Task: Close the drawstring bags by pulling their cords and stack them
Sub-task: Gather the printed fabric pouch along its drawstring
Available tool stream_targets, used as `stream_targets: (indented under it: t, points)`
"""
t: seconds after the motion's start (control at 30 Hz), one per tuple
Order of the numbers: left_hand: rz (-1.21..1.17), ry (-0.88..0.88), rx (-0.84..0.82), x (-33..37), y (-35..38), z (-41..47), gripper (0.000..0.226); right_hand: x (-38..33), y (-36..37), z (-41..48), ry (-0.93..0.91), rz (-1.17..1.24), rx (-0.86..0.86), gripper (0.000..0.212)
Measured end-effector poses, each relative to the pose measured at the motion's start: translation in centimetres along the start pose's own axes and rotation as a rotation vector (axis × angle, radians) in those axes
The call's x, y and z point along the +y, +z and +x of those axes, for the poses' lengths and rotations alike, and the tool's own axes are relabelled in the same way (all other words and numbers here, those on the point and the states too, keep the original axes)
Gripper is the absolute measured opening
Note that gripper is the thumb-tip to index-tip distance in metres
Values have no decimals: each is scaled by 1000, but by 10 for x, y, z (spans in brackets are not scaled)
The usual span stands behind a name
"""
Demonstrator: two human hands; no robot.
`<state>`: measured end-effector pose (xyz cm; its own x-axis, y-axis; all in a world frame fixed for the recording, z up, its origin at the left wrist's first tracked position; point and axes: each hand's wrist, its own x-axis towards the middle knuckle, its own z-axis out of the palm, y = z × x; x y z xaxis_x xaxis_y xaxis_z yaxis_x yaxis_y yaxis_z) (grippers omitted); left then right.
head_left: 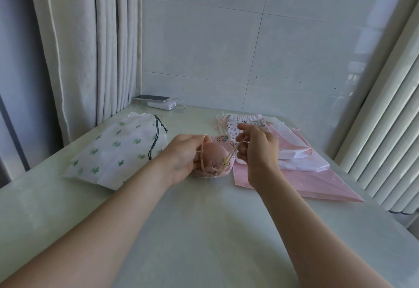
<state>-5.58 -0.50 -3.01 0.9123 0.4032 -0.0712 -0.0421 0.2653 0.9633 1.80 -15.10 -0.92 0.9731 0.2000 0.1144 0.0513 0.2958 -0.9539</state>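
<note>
A small pink drawstring bag (215, 158) with a strawberry print lies in the middle of the table, its gathered mouth facing me. My left hand (183, 155) pinches one tan cord at the bag's left side. My right hand (258, 149) pinches the other tan cord (231, 155), which runs taut down to the bag's mouth. A white bag with green cactus prints (118, 151) and a dark green cord lies flat to the left. A heap of bags lies to the right: a large pink one (317, 183), a white one (301, 163) and a white printed one (247, 121).
A phone (152, 98) rests on a white power bank (162, 104) at the table's far left, by the tiled wall. Curtains hang at the left. A white radiator (390, 142) stands along the right edge of the pale green table (204, 231).
</note>
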Motion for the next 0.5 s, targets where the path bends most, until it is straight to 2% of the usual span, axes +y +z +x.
stream_targets:
  t: [0.1,0.27,0.4,0.5]
  points:
    - [138,30,-72,-1,2,-4,26,0,2,-2,-117,-12,-95,31]
    - [396,88,-240,0,0,-10,22,6,2,0,-301,-154,-240,37]
    - [434,97,-328,2,1,-14,23,12,-2,3,-373,-293,-305,38]
    - [425,128,-315,0,-1,-13,28,18,-6,8,-370,-376,-337,34]
